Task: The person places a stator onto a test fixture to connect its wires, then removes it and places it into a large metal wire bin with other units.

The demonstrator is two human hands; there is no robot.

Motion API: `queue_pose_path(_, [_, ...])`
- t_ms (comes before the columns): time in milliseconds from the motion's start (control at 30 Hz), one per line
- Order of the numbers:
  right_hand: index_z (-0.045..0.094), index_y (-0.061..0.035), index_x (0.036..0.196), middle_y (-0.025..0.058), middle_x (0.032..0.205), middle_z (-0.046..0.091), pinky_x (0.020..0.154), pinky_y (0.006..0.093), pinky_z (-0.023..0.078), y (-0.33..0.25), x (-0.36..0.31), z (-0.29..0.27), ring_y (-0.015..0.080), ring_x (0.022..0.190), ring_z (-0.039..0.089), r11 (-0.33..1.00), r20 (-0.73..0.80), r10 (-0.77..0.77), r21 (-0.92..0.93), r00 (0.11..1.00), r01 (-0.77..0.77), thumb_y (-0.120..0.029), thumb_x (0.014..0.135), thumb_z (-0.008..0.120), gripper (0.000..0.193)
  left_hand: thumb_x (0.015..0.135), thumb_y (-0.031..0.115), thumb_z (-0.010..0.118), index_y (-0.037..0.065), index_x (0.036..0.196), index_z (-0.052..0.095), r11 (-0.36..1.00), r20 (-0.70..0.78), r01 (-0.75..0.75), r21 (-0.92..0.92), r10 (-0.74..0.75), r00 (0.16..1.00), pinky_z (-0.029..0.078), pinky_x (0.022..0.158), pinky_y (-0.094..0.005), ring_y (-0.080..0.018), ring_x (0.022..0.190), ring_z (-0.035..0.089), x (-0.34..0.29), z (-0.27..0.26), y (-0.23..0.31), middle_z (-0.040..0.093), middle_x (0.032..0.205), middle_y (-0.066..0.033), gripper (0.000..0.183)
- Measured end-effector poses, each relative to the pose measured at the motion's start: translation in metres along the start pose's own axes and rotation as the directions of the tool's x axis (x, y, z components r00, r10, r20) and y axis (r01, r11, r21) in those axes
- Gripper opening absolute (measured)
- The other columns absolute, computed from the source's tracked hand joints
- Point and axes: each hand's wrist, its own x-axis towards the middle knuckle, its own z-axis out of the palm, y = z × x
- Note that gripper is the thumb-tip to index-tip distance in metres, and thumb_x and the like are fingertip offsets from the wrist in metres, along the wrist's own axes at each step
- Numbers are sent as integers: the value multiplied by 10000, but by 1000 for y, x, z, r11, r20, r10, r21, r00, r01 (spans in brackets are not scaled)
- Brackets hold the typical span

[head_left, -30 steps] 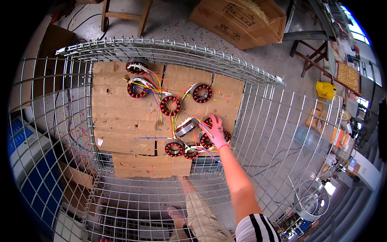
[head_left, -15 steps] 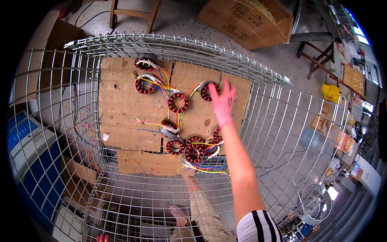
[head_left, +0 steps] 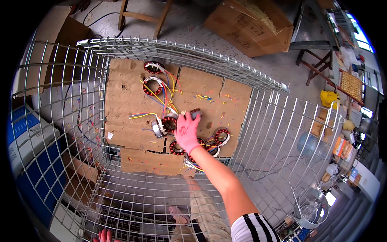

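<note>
At the far left, a blue-and-white machine (head_left: 30, 125) stands outside a wire cage (head_left: 187, 47). Near the lower edge, slightly left, the fingers of the left hand (head_left: 105, 236), in pink, show by the cage's near mesh; most of that hand is cut off, so I cannot tell whether it is wide, narrow or holding anything. Inside the cage lies a brown cardboard sheet (head_left: 131, 101) strewn with coloured wire scraps. On its far left are two red-wound rings, an upper ring (head_left: 154, 66) and a white-trimmed ring (head_left: 152, 86), trailing coloured wires. Nearer, a tilted ring (head_left: 158, 128) shows its silvery side, just beside a dark-centred ring (head_left: 169, 124). To the right of these, the right hand (head_left: 187, 130), in pink, reaches in from the near side, its fingers bent around a grey-sided ring (head_left: 196, 114) near the sheet's middle. Nearer, partly behind the hand and wrist, more rings cluster; an outer ring (head_left: 222, 136) sits at their right. Outside, right, is a yellow object (head_left: 327, 98).
</note>
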Motion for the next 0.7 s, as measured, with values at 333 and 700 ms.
queue_pose_path(333, [561, -180, 1231, 97, 1194, 536, 842, 461, 483, 169, -43, 116, 326, 1067, 525, 971, -385, 114, 237, 916, -22, -174, 817, 599, 416, 968, 210, 448, 21, 1160, 616, 999, -45, 3, 47, -1, 999, 186, 1129, -514, -282, 1220, 488, 1, 3, 7, 620, 1198, -135, 317])
queue_pose_path(700, [605, -14, 1031, 208, 1020, 610, 889, 370, 479, 190, -156, 96, 338, 1033, 572, 859, 74, 377, 344, 923, -378, -297, 769, 646, 389, 867, 224, 543, 26, 1161, 605, 999, -68, 34, -12, -35, 997, 151, 1138, -548, -331, 1198, 492, -14, -5, -18, 579, 1212, -132, 359])
